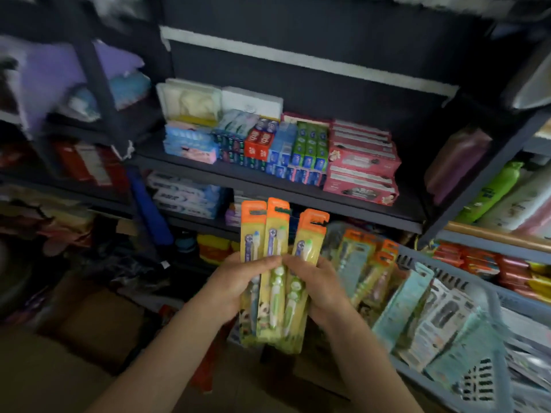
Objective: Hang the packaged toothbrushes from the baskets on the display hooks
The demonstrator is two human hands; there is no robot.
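While both the left hand and right hand held three toothbrush packs fanned out above the basket, one pack could have slipped out and fallen.

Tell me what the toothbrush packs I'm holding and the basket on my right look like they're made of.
Toothbrush packs: seemingly printed card, orange tops with hang slots, under clear glossy plastic; brushes show through and it glints. Basket: likely moulded grey-blue plastic, matte, with slotted walls. Blur leaves both uncertain.
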